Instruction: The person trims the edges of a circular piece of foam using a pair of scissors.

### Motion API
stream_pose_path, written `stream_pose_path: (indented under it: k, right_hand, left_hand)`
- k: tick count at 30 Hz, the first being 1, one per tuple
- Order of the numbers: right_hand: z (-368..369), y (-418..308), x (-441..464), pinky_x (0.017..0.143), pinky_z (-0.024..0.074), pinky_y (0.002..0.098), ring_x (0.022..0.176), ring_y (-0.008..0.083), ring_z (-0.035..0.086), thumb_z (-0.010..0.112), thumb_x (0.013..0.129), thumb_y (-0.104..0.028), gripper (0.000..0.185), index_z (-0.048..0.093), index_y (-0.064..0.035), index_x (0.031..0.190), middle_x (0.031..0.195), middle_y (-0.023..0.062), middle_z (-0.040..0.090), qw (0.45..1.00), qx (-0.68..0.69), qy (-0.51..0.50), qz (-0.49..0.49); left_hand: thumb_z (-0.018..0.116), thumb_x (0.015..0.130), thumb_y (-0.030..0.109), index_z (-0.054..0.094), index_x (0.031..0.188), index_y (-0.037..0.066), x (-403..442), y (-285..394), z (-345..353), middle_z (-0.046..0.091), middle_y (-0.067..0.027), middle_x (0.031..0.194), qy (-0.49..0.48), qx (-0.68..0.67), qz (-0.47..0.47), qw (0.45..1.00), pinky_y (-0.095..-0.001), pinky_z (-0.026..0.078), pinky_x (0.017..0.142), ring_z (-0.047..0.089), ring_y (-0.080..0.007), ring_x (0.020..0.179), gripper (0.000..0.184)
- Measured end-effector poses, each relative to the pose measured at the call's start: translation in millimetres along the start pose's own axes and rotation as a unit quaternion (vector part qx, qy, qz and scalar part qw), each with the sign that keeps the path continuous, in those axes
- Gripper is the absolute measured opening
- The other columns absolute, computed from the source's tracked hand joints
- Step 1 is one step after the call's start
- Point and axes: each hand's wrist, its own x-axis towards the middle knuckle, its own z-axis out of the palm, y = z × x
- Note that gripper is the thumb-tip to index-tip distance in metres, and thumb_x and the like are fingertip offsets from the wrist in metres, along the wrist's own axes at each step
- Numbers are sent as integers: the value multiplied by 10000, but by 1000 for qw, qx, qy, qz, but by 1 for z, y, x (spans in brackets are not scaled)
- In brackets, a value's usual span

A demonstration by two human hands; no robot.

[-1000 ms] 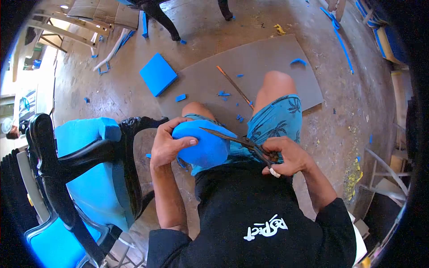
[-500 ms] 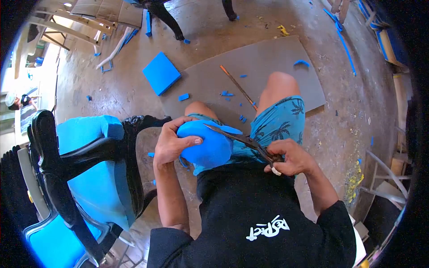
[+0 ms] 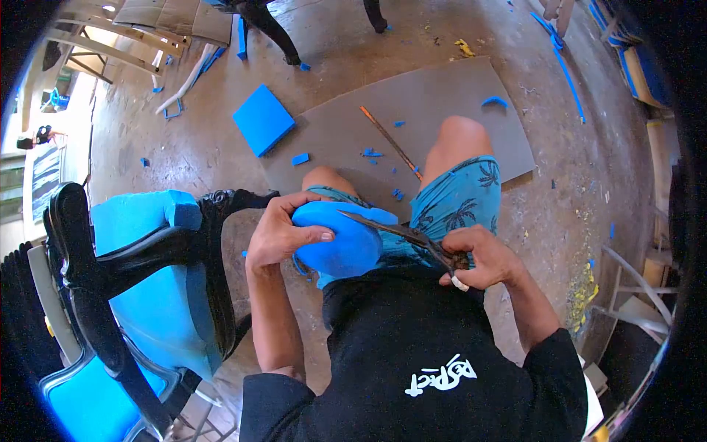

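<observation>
My left hand (image 3: pixel 283 234) grips a rounded blue foam piece (image 3: pixel 339 247) at its left edge, thumb on top and fingers behind. The foam is held above my lap. My right hand (image 3: pixel 479 258) is closed round the handles of dark metal scissors (image 3: pixel 412 237), with something white at the handle end. The blades point left and lie along the foam's upper right part; whether they are parted there is hard to tell.
A black carved chair (image 3: pixel 147 250) with blue foam stands at the left. On the floor lie a brown board (image 3: pixel 346 125), a square blue foam block (image 3: pixel 264 121), an orange-tipped stick (image 3: pixel 383 136) and blue scraps. A person (image 3: pixel 37 138) is far left. Metal frames stand at the right.
The scissors and foam have shifted slightly to the right relative to a second ago, with the blades' angle a little changed. Both hands keep their holds. The distant person has moved.
</observation>
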Motion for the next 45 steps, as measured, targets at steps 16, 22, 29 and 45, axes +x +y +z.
stream_pose_path:
  k: [16,22,29,45]
  right_hand:
    - [2,3,-3,533,387,390,572,311,526,738,717,-153,280,512,10,709,636,169,511,1000,25,-3,-6]
    - [9,14,-5,542,389,399,587,322,533,728,729,-132,239,535,11,725,655,180,513,999,35,19,17]
    - [16,7,-1,522,364,340,526,200,423,672,680,-36,209,472,21,671,594,119,430,996,65,68,-5]
    - [12,3,-5,533,384,380,567,289,510,726,702,-156,276,498,0,683,630,152,498,999,37,26,12]
  left_hand:
    - [867,631,130,686,1004,-4,10,23,3,678,-51,911,-45,137,-2,989,-299,494,826,601,-120,853,436]
    - [892,615,294,562,1206,-11,4,-18,-4,629,-83,1110,43,2,67,997,-316,493,872,600,-171,1025,743]
    - [847,687,345,522,1225,-43,4,-62,36,632,-129,1128,148,-309,71,937,-412,531,878,640,-246,1002,739]
    - [845,644,26,607,1107,15,2,-58,32,685,-90,984,142,-322,68,933,-355,563,812,671,-197,884,521]
